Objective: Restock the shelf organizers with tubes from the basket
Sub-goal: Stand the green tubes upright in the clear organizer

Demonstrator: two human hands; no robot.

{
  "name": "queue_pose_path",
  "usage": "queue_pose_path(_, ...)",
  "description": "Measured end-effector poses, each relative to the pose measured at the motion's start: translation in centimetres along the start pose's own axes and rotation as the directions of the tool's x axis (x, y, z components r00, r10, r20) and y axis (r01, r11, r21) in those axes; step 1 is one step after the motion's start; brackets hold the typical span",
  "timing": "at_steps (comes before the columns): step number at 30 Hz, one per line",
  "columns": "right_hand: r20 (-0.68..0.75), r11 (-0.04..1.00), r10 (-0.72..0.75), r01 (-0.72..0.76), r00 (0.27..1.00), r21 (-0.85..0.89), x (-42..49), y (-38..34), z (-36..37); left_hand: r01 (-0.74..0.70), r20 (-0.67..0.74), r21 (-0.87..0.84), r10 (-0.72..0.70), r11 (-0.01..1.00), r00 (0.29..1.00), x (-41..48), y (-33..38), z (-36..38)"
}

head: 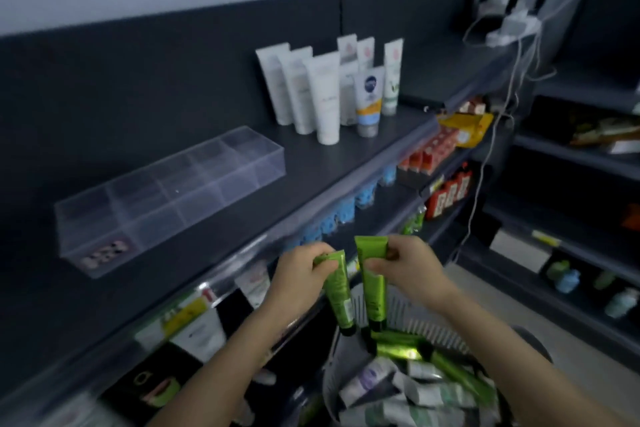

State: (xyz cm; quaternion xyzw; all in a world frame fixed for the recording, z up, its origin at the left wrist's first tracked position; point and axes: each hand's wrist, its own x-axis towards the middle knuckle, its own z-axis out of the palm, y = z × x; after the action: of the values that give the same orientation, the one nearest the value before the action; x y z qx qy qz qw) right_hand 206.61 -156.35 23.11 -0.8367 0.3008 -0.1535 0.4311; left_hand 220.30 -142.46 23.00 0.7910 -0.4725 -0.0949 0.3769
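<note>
Head view: 2 slim green tubes are seen held above a basket in the lower middle of the frame. The left green tube is gripped near its flat crimped end by the left hand, whose fingers are curled round the glossy plastic. The right green tube is pinched just below its flat end between the thumb and curled fingers of the right hand. Both tubes are hung cap-down and slightly tilted, just beside each other but apart, with their small black caps just above the basket's contents.

The basket is shown at the lower right, made of grey plastic with a slotted, ribbed wall. It is filled with a loose heap of tubes, some green and shiny, others white or pale with a duller skin.

The organizer is set at the left of the frame on the dark, matte shelf. It is a clear, hard-edged rectangular box, acrylic by the look of it, divided by thin walls into 2 rows of squarish compartments. Small pink-and-dark patterned pieces are seen in its lower-left compartment; what they are cannot be told. The organizer is well apart from both hands.

Further along the same shelf, at the upper middle, a cluster of white tubes is stood upright on broad caps. 1 shorter tube, banded in blue and yellow, is placed at the front. White cables are draped down the upper right.
</note>
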Motion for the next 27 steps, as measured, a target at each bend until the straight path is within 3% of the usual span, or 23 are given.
queue_pose_path(7,0.029,0.916,-0.230,0.206,0.973,0.345,-0.2,-12.1,0.3,-0.075,-0.190,0.094,0.092,0.993,0.977,-3.0,3.3,-12.5)
queue_pose_path(15,0.121,0.803,-0.464,0.359,0.878,0.475,-0.4,-23.5,6.9,-0.014,-0.436,0.277,0.138,0.961,0.890,-9.0,2.5,-25.0)
queue_pose_path(19,0.150,0.773,-0.542,0.421,0.827,0.474,-0.7,-27.8,10.8,0.046,-0.460,0.473,0.202,0.880,0.865,-12.7,1.7,-30.4)
queue_pose_path(27,0.209,0.711,-0.617,0.424,0.758,0.561,-1.8,-34.5,17.3,0.225,-0.549,0.322,-0.012,0.920,0.836,-19.3,0.6,-39.5)
